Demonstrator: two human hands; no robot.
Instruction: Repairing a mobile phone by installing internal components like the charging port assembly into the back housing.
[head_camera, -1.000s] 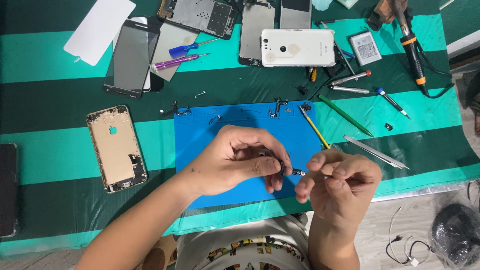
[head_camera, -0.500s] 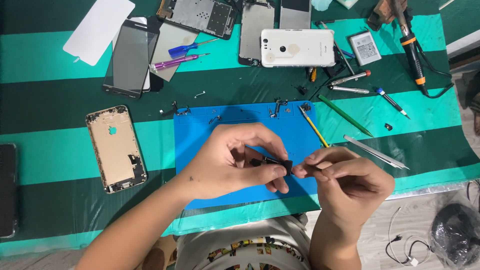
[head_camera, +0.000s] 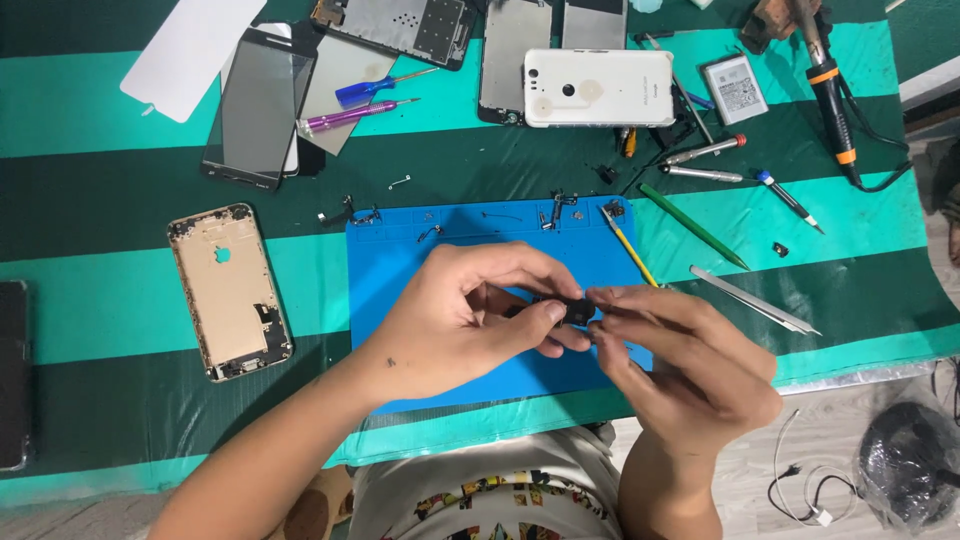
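Both of my hands meet over the blue work mat (head_camera: 400, 265), pinching one small black phone part (head_camera: 575, 311) between their fingertips. My left hand (head_camera: 460, 325) grips it from the left with thumb and forefinger. My right hand (head_camera: 690, 365) touches its right end with its fingertips. The part is mostly hidden by my fingers, so its shape is unclear.
A gold phone back housing (head_camera: 230, 292) lies left of the mat. Tiny screws and brackets (head_camera: 555, 212) line the mat's far edge. Beyond lie a white phone (head_camera: 598, 88), phone screens (head_camera: 258, 105), screwdrivers (head_camera: 372, 102), tweezers (head_camera: 752, 300), a green stick (head_camera: 692, 226) and a soldering iron (head_camera: 830, 85).
My hands have drawn closer together. The small black part, earlier held by my left hand with my right beside it, is now pinched by both.
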